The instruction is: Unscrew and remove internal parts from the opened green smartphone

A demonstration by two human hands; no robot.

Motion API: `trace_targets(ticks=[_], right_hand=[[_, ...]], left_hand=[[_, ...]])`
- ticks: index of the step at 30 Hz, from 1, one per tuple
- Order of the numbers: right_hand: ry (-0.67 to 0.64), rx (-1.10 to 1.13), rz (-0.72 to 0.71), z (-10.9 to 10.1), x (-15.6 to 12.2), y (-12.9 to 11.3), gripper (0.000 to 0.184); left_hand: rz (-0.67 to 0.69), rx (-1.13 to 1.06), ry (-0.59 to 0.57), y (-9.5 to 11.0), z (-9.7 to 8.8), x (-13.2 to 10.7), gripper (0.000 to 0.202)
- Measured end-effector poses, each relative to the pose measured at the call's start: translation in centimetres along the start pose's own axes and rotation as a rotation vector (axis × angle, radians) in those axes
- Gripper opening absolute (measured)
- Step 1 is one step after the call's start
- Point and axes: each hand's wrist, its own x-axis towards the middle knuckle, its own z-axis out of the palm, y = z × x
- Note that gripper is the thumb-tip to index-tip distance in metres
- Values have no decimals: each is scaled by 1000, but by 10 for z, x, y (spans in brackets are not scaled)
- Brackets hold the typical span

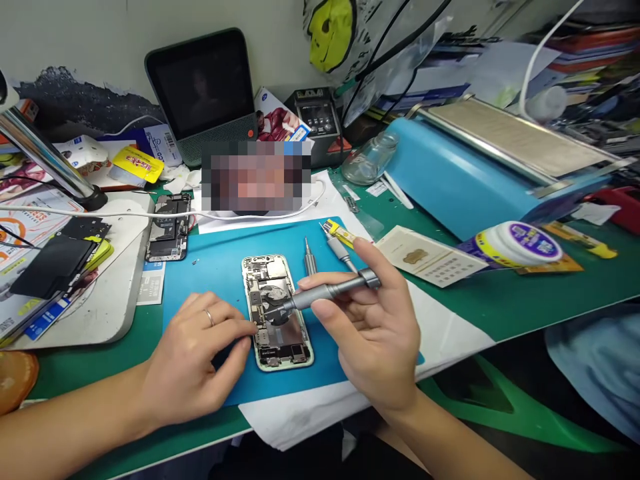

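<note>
An opened smartphone (pixel 280 340) with its inner parts bare lies on the blue mat (pixel 210 267). My left hand (pixel 200 353), wearing a ring, rests at the phone's left edge. Its fingers are curled, with the index fingertip against the frame. Between thumb and fingers of my right hand (pixel 375 333) is a grey screwdriver (pixel 325 293), one finger on its end cap. The tip points down and left into the phone's middle; whether it touches a screw I cannot tell. Beyond the phone lie a second screwdriver (pixel 309 257) and another grey tool (pixel 340 252).
Another opened phone (pixel 169 230) lies at the left by a white board (pixel 125 280). A white cable (pixel 120 213) crosses the bench. At the right stand a white-lidded tub (pixel 520 243), a card (pixel 433 257) and a blue machine (pixel 430 173). A glass jar (pixel 370 160) is behind.
</note>
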Motion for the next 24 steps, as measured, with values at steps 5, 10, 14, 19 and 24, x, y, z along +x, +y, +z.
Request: trace_targets(ticks=[5,10,14,19,24], right_hand=[[14,12,-35,-2,6,-5,59],[21,24,-110,-4,9,-5,53],[6,8,-184,-6,6,4,70],[-74,-15,-179,-8,0,7,74],[-91,-45,-209,-9,0,8,69]], left_hand=[[179,79,-34,2,2,-7,18],[244,135,-76,5,0,-6,15],[271,199,-80,7,1,-8,16],[358,256,-116,6,4,-16,32],[408,286,-114,7,2,-16,38]])
